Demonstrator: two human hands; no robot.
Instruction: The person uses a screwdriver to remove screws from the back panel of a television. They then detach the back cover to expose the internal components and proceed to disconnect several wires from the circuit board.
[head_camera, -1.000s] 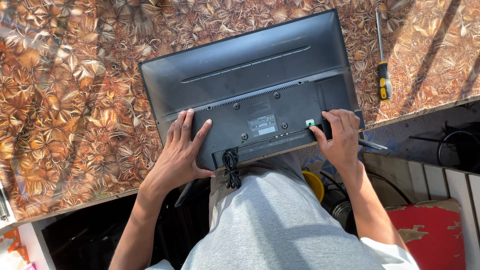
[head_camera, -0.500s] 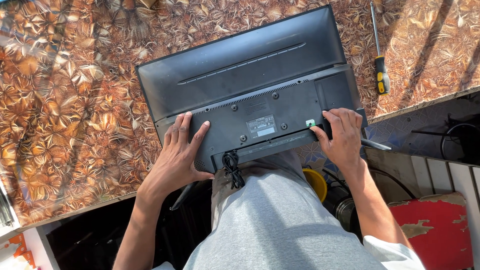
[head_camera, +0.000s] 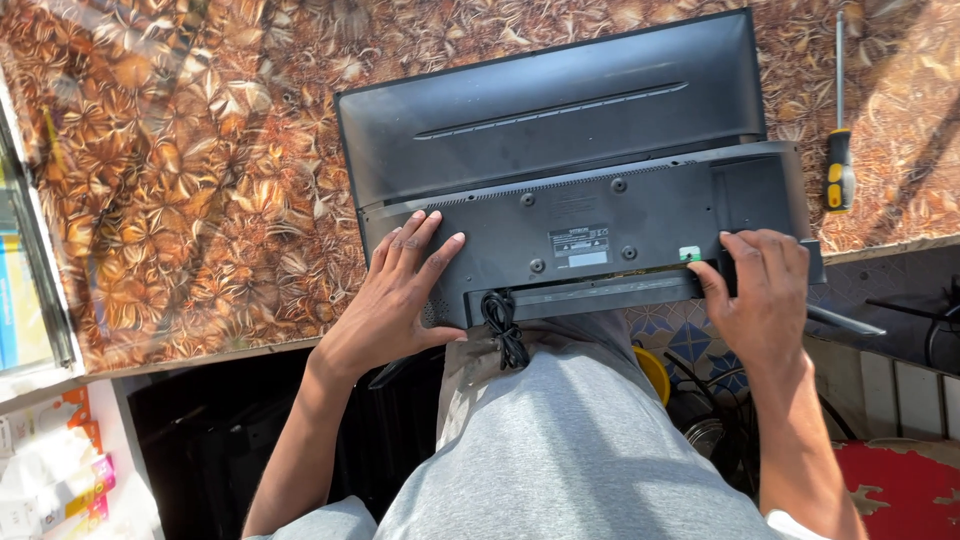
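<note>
While both hands rest on it, flat-panel monitor (head_camera: 570, 150) lies screen-down on patterned table (head_camera: 200, 180), dark back cover facing up, near edge hanging slightly past table edge toward the person.

Left hand (head_camera: 400, 295): palm down, fingers spread and flat on lower-left corner of back cover. Not wrapped round anything; open, pressing or resting, can't tell which. Thumb sits along bottom edge of the housing.

Right hand (head_camera: 765, 290): at lower-right part of cover, fingers curled over the bottom edge nr a small green sticker (head_camera: 689, 254). Looks like a loose hold on the cover's rim; fingertips partly hidden, so whether they actually pinch the edge can't be told.

Back cover details: raised lower section w/ several screw holes, white-and-grey label (head_camera: 580, 244) roughly centre, long vent slot across upper section. Black power cable (head_camera: 503, 325), bundled and tied, hangs from bottom centre of the monitor, just above person's lap.

Screwdriver (head_camera: 839, 160), yellow-and-black handle, slim metal shaft pointing away from person, lies on table just right of monitor, apart from both hands.

Table surface: glossy brown-orange leaf/floral pattern, strong sunlight and shadows across it.

Person wears grey garment (head_camera: 580, 460), seen from above. Below table edge on right: yellow round object (head_camera: 655, 372) partly hidden, patterned tile floor, red patch (head_camera: 900, 490) at lower right. Far left: glass-fronted frame w/ colourful boxes (head_camera: 50, 480) below.
</note>
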